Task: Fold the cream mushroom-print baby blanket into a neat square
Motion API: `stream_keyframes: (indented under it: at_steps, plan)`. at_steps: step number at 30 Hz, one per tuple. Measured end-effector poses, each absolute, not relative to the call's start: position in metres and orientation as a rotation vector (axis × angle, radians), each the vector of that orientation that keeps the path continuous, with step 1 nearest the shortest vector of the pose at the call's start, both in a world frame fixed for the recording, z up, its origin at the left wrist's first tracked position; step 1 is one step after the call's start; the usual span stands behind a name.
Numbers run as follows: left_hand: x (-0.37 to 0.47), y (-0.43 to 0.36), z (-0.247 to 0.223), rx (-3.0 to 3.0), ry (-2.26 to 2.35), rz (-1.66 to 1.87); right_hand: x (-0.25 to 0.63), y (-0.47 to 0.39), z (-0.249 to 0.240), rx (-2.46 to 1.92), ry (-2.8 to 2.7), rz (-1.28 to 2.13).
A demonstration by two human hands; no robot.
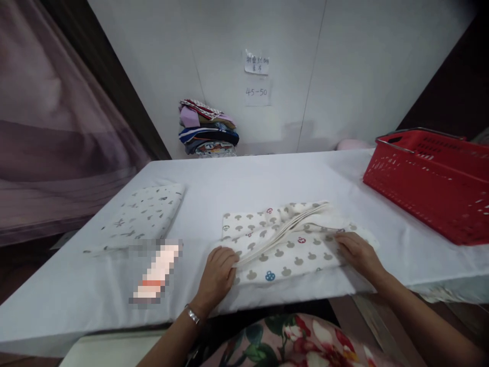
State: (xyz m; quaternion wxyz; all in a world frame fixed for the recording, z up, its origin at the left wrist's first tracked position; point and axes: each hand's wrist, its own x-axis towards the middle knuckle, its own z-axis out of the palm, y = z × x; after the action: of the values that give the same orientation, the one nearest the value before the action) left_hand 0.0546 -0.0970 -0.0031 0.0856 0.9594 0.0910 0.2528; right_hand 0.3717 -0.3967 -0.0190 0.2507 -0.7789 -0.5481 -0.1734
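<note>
A white cloth (290, 262) printed with grey mushrooms, plus a few red and blue ones, lies partly folded in front of me. A loose, bunched fold runs diagonally across its top. My left hand (219, 272), with a silver bracelet at the wrist, has its fingers curled on the cloth's left edge at the low end of that fold. At the right side, my right hand (359, 252) pinches the cloth's upper layer with closed fingers. Both thumbs are mostly hidden. Left of my hands rests another folded white cloth (147, 211) with small dark prints.
A white-covered table (267, 176) carries everything. The red plastic basket (424, 183) stands at the right. A blurred-out item (158, 270) lies left of my left hand. Behind the table is a stack of folded fabrics (208, 127) against the wall, near paper notes (257, 92).
</note>
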Motion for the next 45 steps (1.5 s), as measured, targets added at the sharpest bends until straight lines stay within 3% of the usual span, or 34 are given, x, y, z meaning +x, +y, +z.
stream_keyframes:
  at_steps: [10,31,45]
  plan:
    - [0.05,-0.108,0.004,2.761,0.337,0.899,0.39,-0.349,0.017,-2.038,-1.576,-0.375]
    - [0.054,-0.103,-0.004,2.755,0.479,0.828,0.42,-0.324,0.015,-2.185,-1.717,0.111]
    - [0.063,-0.09,-0.002,2.923,0.455,0.558,0.407,-0.353,0.041,-2.084,-1.792,0.009]
